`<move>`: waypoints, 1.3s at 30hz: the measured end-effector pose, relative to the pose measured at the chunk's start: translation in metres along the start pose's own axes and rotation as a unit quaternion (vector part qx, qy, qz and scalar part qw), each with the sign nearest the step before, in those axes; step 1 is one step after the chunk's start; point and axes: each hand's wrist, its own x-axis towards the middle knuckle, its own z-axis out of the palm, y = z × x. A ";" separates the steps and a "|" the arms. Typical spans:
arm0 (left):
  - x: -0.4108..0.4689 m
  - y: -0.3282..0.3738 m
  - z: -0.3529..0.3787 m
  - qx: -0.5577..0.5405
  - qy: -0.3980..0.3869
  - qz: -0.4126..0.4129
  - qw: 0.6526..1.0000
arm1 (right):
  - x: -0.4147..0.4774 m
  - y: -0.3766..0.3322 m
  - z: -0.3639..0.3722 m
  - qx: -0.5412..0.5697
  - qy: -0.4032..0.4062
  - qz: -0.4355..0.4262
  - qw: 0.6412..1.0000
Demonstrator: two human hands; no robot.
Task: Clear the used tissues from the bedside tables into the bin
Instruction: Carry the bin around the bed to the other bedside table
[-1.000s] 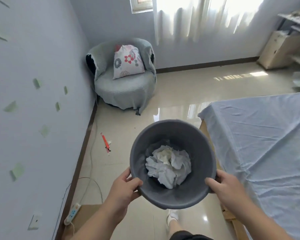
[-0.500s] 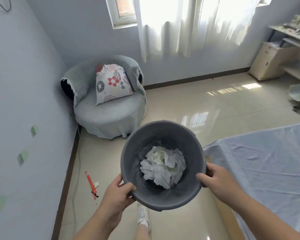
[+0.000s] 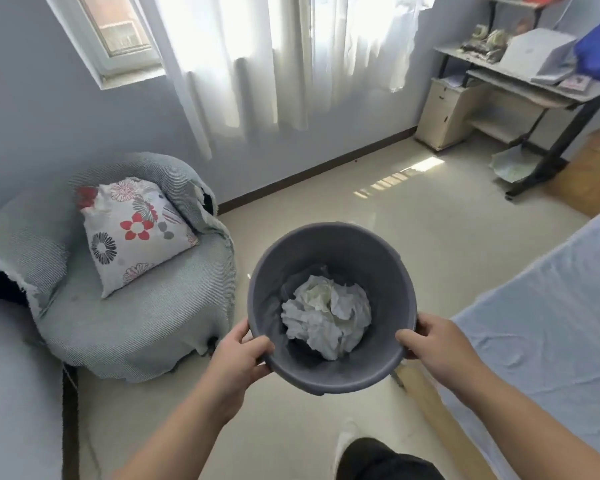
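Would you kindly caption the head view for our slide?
Both hands, left and right, hold a grey bin of crumpled tissues above the floor.

We see a round grey plastic bin (image 3: pixel 329 368) held off the floor, crumpled white used tissues (image 3: pixel 326 315) heaped inside

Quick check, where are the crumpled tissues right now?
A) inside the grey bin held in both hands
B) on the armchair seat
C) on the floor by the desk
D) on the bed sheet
A: the white crumpled tissues lie at the bottom of the grey bin, which the left hand and right hand hold by its rim.
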 end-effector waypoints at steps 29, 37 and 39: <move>0.592 0.341 0.378 0.196 -0.243 -0.060 0.948 | 0.526 -0.062 -0.255 0.149 0.207 0.176 0.951; 0.678 0.409 0.585 0.287 -0.392 -0.053 0.872 | 0.570 -0.040 -0.373 0.203 0.362 0.246 0.876; 0.690 0.412 0.637 0.306 -0.419 -0.055 0.853 | 0.580 -0.022 -0.398 0.223 0.384 0.261 0.857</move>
